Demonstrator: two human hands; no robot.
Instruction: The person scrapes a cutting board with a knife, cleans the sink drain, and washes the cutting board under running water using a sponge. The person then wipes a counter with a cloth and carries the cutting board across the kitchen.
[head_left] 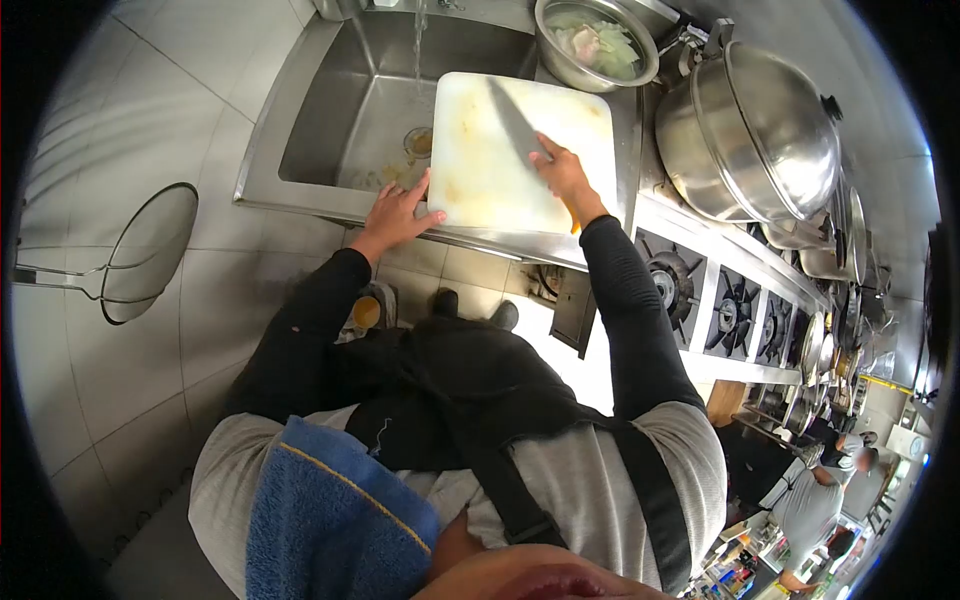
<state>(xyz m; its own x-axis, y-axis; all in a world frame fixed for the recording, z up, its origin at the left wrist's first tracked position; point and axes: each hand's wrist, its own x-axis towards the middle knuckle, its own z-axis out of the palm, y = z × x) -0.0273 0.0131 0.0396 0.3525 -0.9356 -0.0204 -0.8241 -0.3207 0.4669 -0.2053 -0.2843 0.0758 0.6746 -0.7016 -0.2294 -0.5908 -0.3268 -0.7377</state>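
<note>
A white cutting board [480, 180] lies over the right part of the sink [335, 110] and its metal rim. My right hand [565, 175] is closed around a knife [513, 118], whose wide blade lies over the board, pointing away to the upper left. Part of the knife's orange handle shows beneath my wrist. My left hand [398, 212] rests at the board's near left corner with its fingers spread, touching the edge. Faint brownish stains mark the board's surface.
Water runs from above into the sink, where yellowish scraps lie near the drain [418, 142]. Behind the board stands a metal bowl [598, 45] of pale leafy pieces in water. A large lidded pot [750, 135] and stove burners [733, 302] are to the right. A strainer [150, 250] hangs left.
</note>
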